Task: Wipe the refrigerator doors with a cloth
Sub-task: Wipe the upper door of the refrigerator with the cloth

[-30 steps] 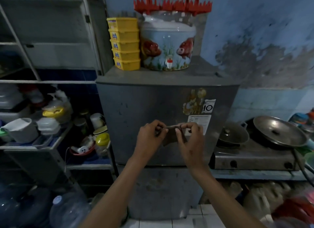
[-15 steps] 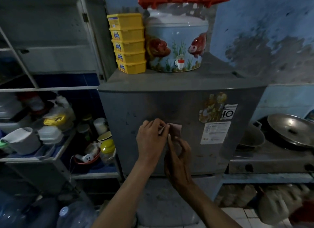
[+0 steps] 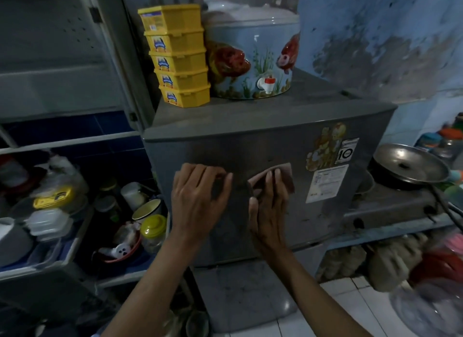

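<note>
Right hand grip: right hand (image 3: 269, 211) presses the cloth (image 3: 280, 177) flat against the upper refrigerator door (image 3: 250, 148) with straight fingers; nothing is curled round the cloth.
Left hand grip: left hand (image 3: 198, 198), just left of the cloth, hovers at the door with fingers loosely bent, holding nothing; contact with the door cannot be told.
Risk at the grip: held only by pressure, the cloth could likely slip and drop if the palm lifts mid-stroke.
Right of the grip: the paper label (image 3: 325, 183) and stickers (image 3: 328, 146) sit near; a wide stroke may peel or smear them.
Above the grip: yellow tubs (image 3: 179, 55) and water dispenser (image 3: 253, 53) stand on top; shaking the cabinet could shift them.
</note>
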